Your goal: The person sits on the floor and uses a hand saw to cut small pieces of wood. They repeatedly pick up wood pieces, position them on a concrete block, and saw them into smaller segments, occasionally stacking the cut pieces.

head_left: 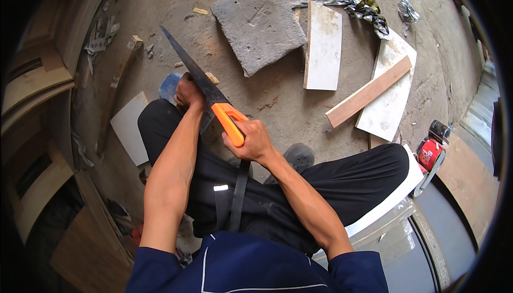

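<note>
My right hand (250, 140) is wrapped round the orange handle of a handsaw (193, 69). The saw's dark blade slants up to the far left, its tip over the concrete floor. My left hand (189, 93) is closed beside the blade, by my left knee; what its fingers hold is hidden. Next to that hand lies a blue object (170, 86), mostly covered, whose kind I cannot make out. A small piece of light wood (212, 78) shows just past the blade, near the left hand.
A grey concrete slab (259, 25) lies ahead. To its right are a white board (324, 47), another white board (393, 79) and a reddish wood strip (371, 90) across it. A red can (427, 153) stands right. Wooden cabinet frames (40, 87) line the left.
</note>
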{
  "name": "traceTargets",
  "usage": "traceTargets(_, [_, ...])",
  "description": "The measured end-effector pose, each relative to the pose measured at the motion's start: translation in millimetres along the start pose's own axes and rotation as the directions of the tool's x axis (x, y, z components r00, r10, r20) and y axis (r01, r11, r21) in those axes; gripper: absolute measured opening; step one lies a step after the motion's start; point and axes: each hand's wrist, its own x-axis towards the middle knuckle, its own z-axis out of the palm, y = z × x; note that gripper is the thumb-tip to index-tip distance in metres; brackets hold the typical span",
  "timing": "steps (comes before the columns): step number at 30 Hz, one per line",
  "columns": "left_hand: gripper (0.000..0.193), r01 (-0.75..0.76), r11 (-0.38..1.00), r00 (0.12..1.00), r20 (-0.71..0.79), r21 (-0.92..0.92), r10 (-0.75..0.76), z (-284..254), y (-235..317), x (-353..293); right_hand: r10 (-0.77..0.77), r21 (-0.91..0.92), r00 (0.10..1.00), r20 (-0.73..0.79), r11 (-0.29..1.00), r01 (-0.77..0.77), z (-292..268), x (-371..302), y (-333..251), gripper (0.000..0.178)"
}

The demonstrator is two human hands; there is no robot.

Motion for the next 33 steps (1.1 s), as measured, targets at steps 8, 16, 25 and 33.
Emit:
traceTargets(8, [0.021,0.039,0.996,0.997,-0.076,0.080,-0.033,-7.3,14.0,-6.1,-0.011,0.021,1.000,-0.005,1.000,0.011,0.0,0.2,4.7,0.021])
traceTargets(16, [0.023,-0.019,0.998,0.995,-0.100,-0.062,0.012,-4.9,3.1,-3.8,-0.023,0.015,0.999,0.038,1.000,0.023,-6.3,6.3,0.8,0.020])
traceTargets(25, [0.036,0.134,0.991,0.989,-0.061,-0.023,-0.135,-21.1,30.9,-9.1,0.048,0.002,0.992,0.120,0.999,-0.049,-32.5,-34.6,5.2,0.016])
traceTargets(33, [0.034,0.088,0.994,0.994,-0.066,-0.062,-0.092,-13.6,17.9,-6.6,0.035,-0.040,0.991,0.132,0.999,-0.030,-50.2,-52.8,-13.9,0.014])
